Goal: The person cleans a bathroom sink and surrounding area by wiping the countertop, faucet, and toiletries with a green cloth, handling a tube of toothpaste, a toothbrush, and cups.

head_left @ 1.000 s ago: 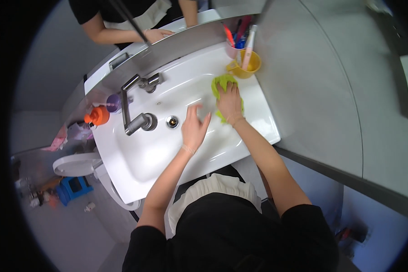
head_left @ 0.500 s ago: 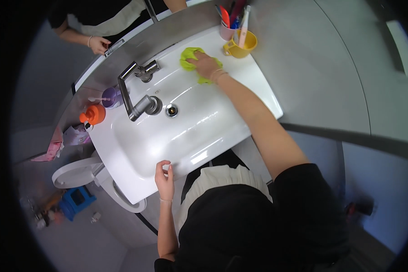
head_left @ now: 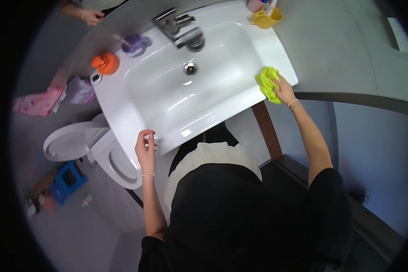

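- Lime-green cloth (head_left: 268, 84) sits bunched on the front rim of the white sink (head_left: 283, 54), close to the right corner; its lower end reaches the outer edge.
- Right hand (head_left: 284, 90) is closed on the cloth from the outer side, fingers gathered over its right part. How firmly it presses does not show.
- Wiping the rim looks to be the step in hand. For a good pass, I would spread the cloth flatter under the fingers, as a wad touches only a small patch.
- Even, light pressure should do on the smooth, glossy rim; let the cloth fold over the edge so that the lip is covered too.
- Near the corner, short overlapping strokes seem best. Farther back on that side stands the yellow cup (head_left: 267, 19), worth steering around.
- Right arm reaches out to the side and forward, elbow slightly bent, forearm slanting in to the corner from outside the sink.
- Left hand (head_left: 146, 147) is by the front left part of the rim, seemingly empty, fingers loosely curled with the thumb near them. Whether the tips meet, or the hand rests on the rim, I cannot tell.
- Left forearm rises nearly straight from the lower edge.
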Demonstrator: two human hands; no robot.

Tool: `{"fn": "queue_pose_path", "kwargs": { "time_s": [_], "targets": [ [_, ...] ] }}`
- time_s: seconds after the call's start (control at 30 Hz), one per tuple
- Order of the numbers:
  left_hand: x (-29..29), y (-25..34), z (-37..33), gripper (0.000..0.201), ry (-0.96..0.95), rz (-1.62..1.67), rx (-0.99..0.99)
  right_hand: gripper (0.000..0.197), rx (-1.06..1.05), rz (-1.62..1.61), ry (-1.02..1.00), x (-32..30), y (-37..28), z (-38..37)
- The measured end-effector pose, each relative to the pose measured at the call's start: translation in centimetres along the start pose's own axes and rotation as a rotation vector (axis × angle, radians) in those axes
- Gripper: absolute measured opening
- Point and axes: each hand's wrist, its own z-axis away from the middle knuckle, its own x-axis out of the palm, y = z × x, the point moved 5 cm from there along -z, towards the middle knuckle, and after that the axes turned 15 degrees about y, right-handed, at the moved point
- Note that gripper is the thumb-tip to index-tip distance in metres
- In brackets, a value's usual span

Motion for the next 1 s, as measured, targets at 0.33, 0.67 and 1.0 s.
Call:
{"fn": "queue_pose_path", "kwargs": {
  "time_s": [0.33,0.67,1.0],
  "targets": [
    [-8.3,-4.2,-2.2,0.015,0.169,0.031,0.020,0.036,-0.536,-0.403,-0.052,8.5,-35.0,7.7],
    [-10.4,-8.2,-3.0,0.028,0.321,-0.112,0.202,0.061,-0.770,-0.548,-0.219,12.5,-50.4,5.9],
    [-3.8,-6.6,0.2,0.077,-0.017,-0.614,0.442,0.035,-0.212,-0.243,0.304,7.2,-41.6,-19.8]
  ]
}}
